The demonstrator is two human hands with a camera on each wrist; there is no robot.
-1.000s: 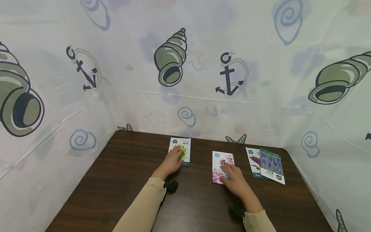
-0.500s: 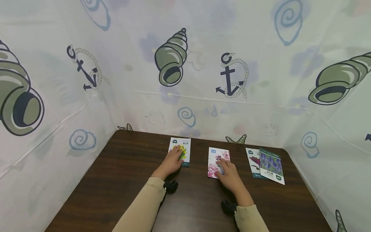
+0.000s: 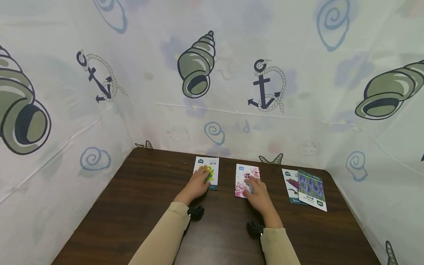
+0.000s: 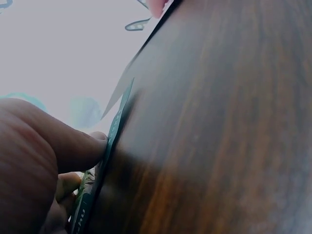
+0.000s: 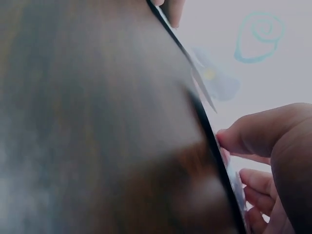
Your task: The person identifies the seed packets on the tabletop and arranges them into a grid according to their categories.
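My left hand (image 3: 195,186) rests on a white seed packet (image 3: 212,173) with yellow flowers, fingers spread over its picture. The left wrist view shows the thumb touching the face of this packet (image 4: 115,126) near its green edge. To the right, my right hand (image 3: 259,195) lies on a pink blossom seed packet (image 3: 240,180), fingertips on the printed front and thumb at its lower part. In the right wrist view the thumb and fingers touch the same side of the pink packet (image 5: 236,187). Both packets lie on the table, a narrow gap between them.
At the right of the dark wooden table (image 3: 139,206), a packet with purple flowers (image 3: 310,187) overlaps another white packet (image 3: 290,181). A printed cloth (image 3: 232,125) with shells and anchors stands behind the table and along both sides. Black wrist cameras sit at both cuffs.
My right hand has slid the pink packet to the left and away from me, nearer the yellow-flower packet. The left hand and its packet stay in place.
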